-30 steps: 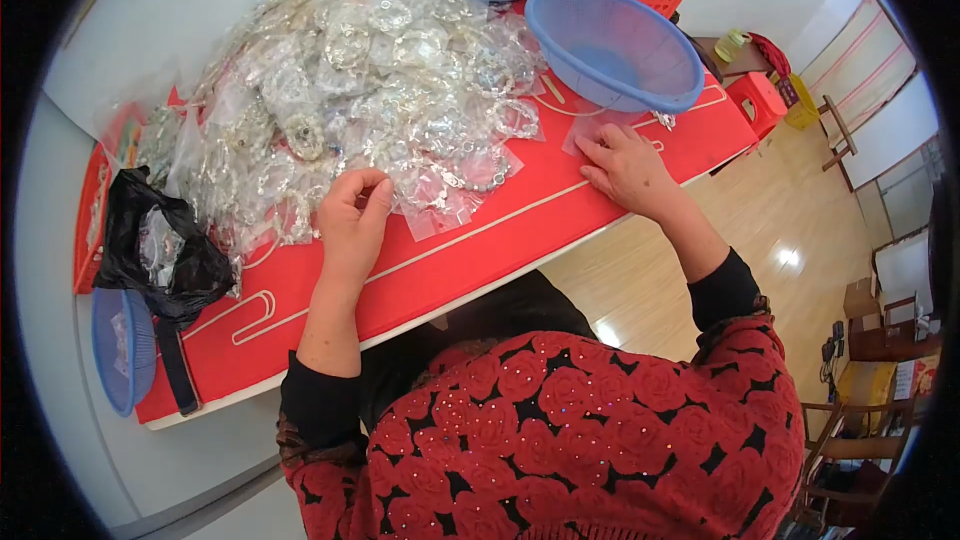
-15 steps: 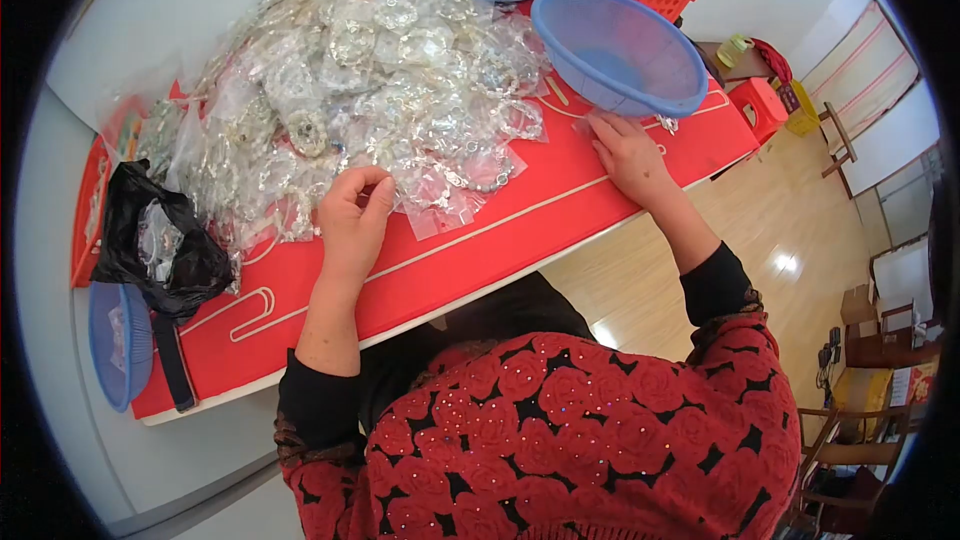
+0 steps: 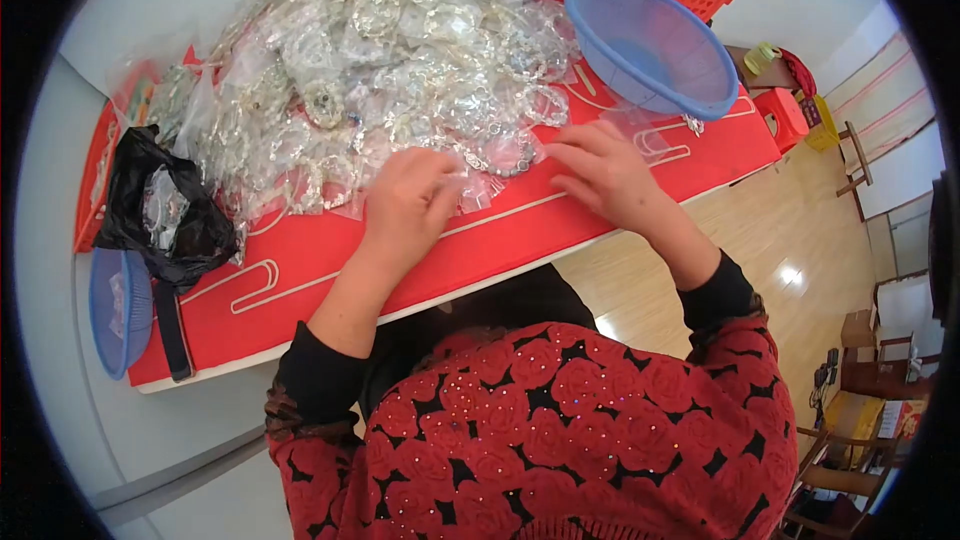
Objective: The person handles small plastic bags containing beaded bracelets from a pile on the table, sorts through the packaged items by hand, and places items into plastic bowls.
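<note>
- While a heap of clear packets spreads over the red-covered surface, a person in a rose-patterned sweater faces it from the near edge, both hands forward.
- The left hand hovers at the heap's front fringe, fingers bent and thumb set apart; from here I cannot tell whether any film is pinched in it.
- The right hand arches with loosely curled fingers and a parted thumb, clear film beside its fingertips; whether it grips that film is likewise impossible to tell.
- Between the hands, a bracelet of grey beads lies in its packet near the heap's front.
- Beyond the right hand, a blue basket leans with its rim tipped toward the near side; a sleeve or wrist brushing that rim could shift it.
- The packets overlap closely, so a tug on one could, in this onlooker's judgement, drag its neighbours or start a slide toward the near edge, where the floor waits below.
- Slick, see-through film could also mislead the fingers into catching two packets at once.
- At the left end, a black bag sits crumpled above another blue basket.
</note>
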Demonstrator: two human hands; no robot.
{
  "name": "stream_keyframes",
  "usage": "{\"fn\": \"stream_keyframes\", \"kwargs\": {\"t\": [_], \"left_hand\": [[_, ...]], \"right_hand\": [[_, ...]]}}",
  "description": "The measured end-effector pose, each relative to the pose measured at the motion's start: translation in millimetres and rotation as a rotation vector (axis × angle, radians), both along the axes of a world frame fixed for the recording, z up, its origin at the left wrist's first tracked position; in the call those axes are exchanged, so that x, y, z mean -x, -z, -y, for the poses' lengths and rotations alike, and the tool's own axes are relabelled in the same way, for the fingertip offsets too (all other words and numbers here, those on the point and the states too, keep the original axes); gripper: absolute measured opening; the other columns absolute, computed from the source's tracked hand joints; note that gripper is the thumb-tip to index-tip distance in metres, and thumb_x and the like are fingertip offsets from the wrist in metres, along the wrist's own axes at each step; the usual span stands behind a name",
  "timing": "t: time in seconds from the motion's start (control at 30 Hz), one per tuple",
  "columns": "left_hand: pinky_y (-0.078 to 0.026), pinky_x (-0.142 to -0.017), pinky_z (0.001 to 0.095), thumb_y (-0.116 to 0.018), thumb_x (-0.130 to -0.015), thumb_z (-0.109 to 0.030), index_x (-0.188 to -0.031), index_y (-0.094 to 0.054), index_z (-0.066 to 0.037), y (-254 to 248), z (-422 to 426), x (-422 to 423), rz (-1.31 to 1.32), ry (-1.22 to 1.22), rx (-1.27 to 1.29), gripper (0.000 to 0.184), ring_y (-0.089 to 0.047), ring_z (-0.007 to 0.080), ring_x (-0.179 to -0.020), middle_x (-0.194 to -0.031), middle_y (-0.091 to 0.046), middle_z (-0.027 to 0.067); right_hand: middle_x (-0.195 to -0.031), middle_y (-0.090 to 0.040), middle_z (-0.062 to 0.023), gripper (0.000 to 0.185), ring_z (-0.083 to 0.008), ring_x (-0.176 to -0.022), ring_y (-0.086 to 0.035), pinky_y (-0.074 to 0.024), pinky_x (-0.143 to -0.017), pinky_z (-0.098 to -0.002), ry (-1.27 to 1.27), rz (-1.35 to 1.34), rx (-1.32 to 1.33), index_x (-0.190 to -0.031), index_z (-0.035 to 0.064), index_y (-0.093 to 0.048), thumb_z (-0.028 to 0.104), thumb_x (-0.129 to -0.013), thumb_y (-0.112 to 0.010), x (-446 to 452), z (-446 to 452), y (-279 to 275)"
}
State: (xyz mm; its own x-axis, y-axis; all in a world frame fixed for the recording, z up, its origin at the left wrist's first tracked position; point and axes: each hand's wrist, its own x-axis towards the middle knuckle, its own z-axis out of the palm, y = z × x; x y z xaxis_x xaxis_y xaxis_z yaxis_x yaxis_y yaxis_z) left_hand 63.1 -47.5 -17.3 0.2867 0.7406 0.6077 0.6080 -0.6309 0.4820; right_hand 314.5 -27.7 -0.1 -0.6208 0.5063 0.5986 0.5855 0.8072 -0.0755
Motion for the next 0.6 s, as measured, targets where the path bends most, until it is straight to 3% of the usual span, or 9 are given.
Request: {"fn": "stream_keyframes", "kwargs": {"t": [0.07,0.17,0.27,0.37,0.47,0.5,0.6], "left_hand": [[-0.041,-0.069,0.035,-0.065,-0.064,-0.011,-0.083,-0.054,-0.004,-3.5,1.6,-10.7,-0.084,0.096,-0.054,0.022,-0.05,0.0283,-0.08,-0.084,-0.054,0.0109],[-0.04,-0.073,0.0365,-0.068,-0.061,-0.017,-0.087,-0.053,-0.004,-14.9,1.8,-13.7,-0.243,0.151,-0.025,0.033,-0.048,0.0289,-0.086,-0.092,-0.051,0.012],[-0.038,-0.081,0.0369,-0.069,-0.063,-0.022,-0.099,-0.049,-0.004,-21.5,-5.9,-1.6,-0.369,0.114,0.027,0.045,-0.046,0.0301,-0.094,-0.098,-0.049,0.0136],[-0.037,-0.084,0.0368,-0.072,-0.06,-0.026,-0.105,-0.047,-0.002,-28.9,-15.7,8.5,-0.156,-0.106,-0.195,0.056,-0.045,0.032,-0.096,-0.101,-0.048,0.0147],[-0.036,-0.085,0.039,-0.073,-0.058,-0.031,-0.113,-0.041,-0.005,-55.5,-35.0,17.6,-0.019,-0.074,-0.096,0.068,-0.043,0.034,-0.099,-0.108,-0.045,0.017],[-0.036,-0.084,0.0396,-0.073,-0.056,-0.031,-0.108,-0.044,-0.004,-56.4,-41.1,19.5,-0.068,-0.027,-0.1,0.066,-0.044,0.0332,-0.098,-0.105,-0.047,0.0169],[-0.036,-0.082,0.0403,-0.073,-0.055,-0.031,-0.104,-0.047,-0.005,-41.5,-42.6,14.1,-0.217,0.129,-0.138,0.061,-0.044,0.0331,-0.097,-0.102,-0.048,0.0161]], "right_hand": [[-0.086,-0.054,-0.0083,0.033,-0.0255,-0.076,-0.051,-0.042,-0.067,-0.0336,-0.082,0.086,-0.043,-0.092,0.0031,-0.054,0.012,-0.062,-0.066,23.6,-11.9,-4.8],[-0.082,-0.052,-0.007,0.029,-0.0253,-0.076,-0.051,-0.0401,-0.071,-0.0372,-0.085,0.191,-0.111,-0.086,0.0051,-0.052,0.021,-0.065,-0.062,41.8,-41.3,10.6],[-0.078,-0.052,-0.0067,0.022,-0.0268,-0.072,-0.051,-0.0412,-0.067,-0.0363,-0.199,0.222,-0.255,-0.08,0.0052,-0.05,0.021,-0.068,-0.059,52.2,-50.2,6.1],[-0.072,-0.051,-0.0097,0.014,-0.0296,-0.065,-0.05,-0.0408,-0.059,-0.0368,-0.128,-0.105,-0.149,-0.075,0.0044,-0.049,0.017,-0.072,-0.055,64.1,-60.8,-4.4],[-0.065,-0.048,-0.0143,0.012,-0.0325,-0.059,-0.048,-0.0384,-0.052,-0.038,-0.101,-0.423,0.157,-0.071,0.0024,-0.048,0.013,-0.077,-0.052,84.8,-67.3,-36.6],[-0.063,-0.047,-0.0164,0.017,-0.0339,-0.06,-0.049,-0.0373,-0.052,-0.0386,-0.087,-0.466,0.27,-0.068,0.0007,-0.048,0.013,-0.079,-0.05,90.3,-68.4,-41.8],[-0.063,-0.049,-0.0161,0.016,-0.031,-0.058,-0.05,-0.0383,-0.052,-0.0351,-0.134,-0.452,0.062,-0.069,0.0,-0.049,0.012,-0.08,-0.049,89.7,-79.3,-38.6]]}}
